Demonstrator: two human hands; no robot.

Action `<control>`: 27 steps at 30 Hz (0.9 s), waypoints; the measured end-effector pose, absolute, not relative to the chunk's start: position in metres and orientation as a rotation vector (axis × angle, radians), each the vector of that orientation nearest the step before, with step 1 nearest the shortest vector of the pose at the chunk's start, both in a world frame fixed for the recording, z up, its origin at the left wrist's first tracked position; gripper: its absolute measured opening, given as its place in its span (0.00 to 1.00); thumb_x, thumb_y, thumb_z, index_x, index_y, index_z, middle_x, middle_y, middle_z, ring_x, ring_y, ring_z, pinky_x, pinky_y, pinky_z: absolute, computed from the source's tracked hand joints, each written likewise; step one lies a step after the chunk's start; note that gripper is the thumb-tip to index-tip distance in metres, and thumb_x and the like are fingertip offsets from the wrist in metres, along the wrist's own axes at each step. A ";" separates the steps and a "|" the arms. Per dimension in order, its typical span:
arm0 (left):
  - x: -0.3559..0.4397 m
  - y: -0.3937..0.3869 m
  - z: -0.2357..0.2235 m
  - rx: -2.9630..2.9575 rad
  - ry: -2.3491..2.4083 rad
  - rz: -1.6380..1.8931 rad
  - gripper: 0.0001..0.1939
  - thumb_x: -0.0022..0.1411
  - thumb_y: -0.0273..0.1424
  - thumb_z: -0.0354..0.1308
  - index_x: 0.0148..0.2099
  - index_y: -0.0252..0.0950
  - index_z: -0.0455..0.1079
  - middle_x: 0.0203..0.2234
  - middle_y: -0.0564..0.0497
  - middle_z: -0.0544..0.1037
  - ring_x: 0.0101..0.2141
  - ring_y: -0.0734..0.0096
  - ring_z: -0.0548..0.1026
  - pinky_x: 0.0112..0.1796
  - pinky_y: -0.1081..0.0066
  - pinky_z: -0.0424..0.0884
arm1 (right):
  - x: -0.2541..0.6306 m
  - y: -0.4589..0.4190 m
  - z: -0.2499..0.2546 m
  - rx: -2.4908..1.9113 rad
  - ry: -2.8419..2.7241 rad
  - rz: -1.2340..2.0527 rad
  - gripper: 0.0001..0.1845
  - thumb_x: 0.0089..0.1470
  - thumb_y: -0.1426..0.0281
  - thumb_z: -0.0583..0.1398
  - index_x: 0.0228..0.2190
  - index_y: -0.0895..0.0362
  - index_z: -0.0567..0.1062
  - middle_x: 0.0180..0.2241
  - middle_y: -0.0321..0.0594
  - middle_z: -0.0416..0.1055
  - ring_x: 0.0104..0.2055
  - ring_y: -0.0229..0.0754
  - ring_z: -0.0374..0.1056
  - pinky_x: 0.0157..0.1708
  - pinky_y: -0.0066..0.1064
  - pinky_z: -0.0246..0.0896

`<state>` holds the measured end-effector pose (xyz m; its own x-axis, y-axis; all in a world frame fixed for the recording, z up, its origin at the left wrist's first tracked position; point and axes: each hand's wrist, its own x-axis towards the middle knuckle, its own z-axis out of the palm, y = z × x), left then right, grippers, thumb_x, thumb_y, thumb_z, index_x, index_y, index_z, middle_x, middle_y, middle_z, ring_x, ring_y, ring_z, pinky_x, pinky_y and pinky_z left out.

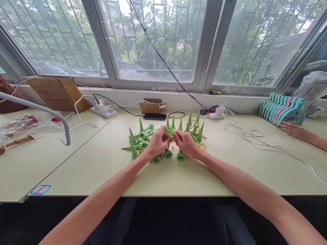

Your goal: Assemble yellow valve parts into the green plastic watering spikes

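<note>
A green plastic watering spike (169, 130) is held upright, its wide threaded mouth facing up, with my left hand (158, 142) closed around it. Pressed against the spike's side are the pinched fingertips of my right hand (187, 142); whatever is between them is hidden. Loose green spikes (140, 146) lie and stand in a heap left of my hands. On the right, several upright spikes (189, 121) carry small yellow valve pieces. A pile of loose yellow valves (202, 146) sits beside them. Below my hands, a few spikes turn their open mouths (180, 156) towards me.
Behind the heap are a phone (155, 116) and a small open cardboard box (152, 106). Power strips (104, 111) and white cables (258, 136) lie along the back. At right, another person's hand (293, 130) touches a row of pastel hangers (283, 107). A grey curved tube (66, 131) juts in from the left.
</note>
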<state>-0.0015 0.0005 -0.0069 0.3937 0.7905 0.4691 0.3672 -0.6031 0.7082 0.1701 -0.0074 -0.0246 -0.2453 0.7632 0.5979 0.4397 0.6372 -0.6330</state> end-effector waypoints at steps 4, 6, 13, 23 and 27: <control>-0.001 0.000 -0.006 2.154 0.996 1.125 0.15 0.58 0.37 0.59 0.43 0.38 0.58 0.17 0.61 0.64 0.20 0.77 0.60 0.23 0.75 0.57 | 0.170 -0.007 -0.024 -0.964 -1.884 0.410 0.19 0.64 0.61 0.50 0.22 0.54 0.55 0.18 0.30 0.54 0.21 0.33 0.47 0.23 0.27 0.44; -0.001 0.000 -0.006 2.154 0.999 1.125 0.15 0.58 0.37 0.60 0.42 0.38 0.58 0.17 0.62 0.64 0.20 0.77 0.59 0.23 0.75 0.57 | 0.170 -0.007 -0.024 -0.964 -1.887 0.411 0.19 0.64 0.61 0.49 0.22 0.54 0.55 0.19 0.30 0.55 0.21 0.33 0.47 0.23 0.27 0.44; -0.001 -0.001 -0.006 2.153 1.002 1.129 0.15 0.58 0.37 0.59 0.42 0.38 0.58 0.17 0.61 0.63 0.20 0.77 0.59 0.23 0.75 0.56 | 0.170 -0.008 -0.024 -0.971 -1.889 0.404 0.19 0.64 0.61 0.49 0.22 0.54 0.55 0.18 0.30 0.54 0.21 0.33 0.47 0.23 0.28 0.44; -0.002 0.001 -0.008 2.176 1.007 1.135 0.16 0.59 0.38 0.59 0.45 0.38 0.59 0.18 0.61 0.65 0.21 0.76 0.62 0.24 0.75 0.59 | 0.170 -0.008 -0.024 -0.967 -1.902 0.379 0.19 0.64 0.61 0.49 0.23 0.54 0.54 0.19 0.30 0.55 0.22 0.33 0.47 0.24 0.27 0.44; -0.002 0.001 -0.007 2.193 1.037 1.129 0.17 0.59 0.37 0.58 0.47 0.37 0.58 0.19 0.60 0.66 0.21 0.75 0.62 0.25 0.74 0.60 | 0.169 -0.008 -0.024 -0.962 -1.902 0.381 0.19 0.64 0.62 0.49 0.23 0.54 0.54 0.19 0.30 0.54 0.22 0.33 0.48 0.24 0.27 0.43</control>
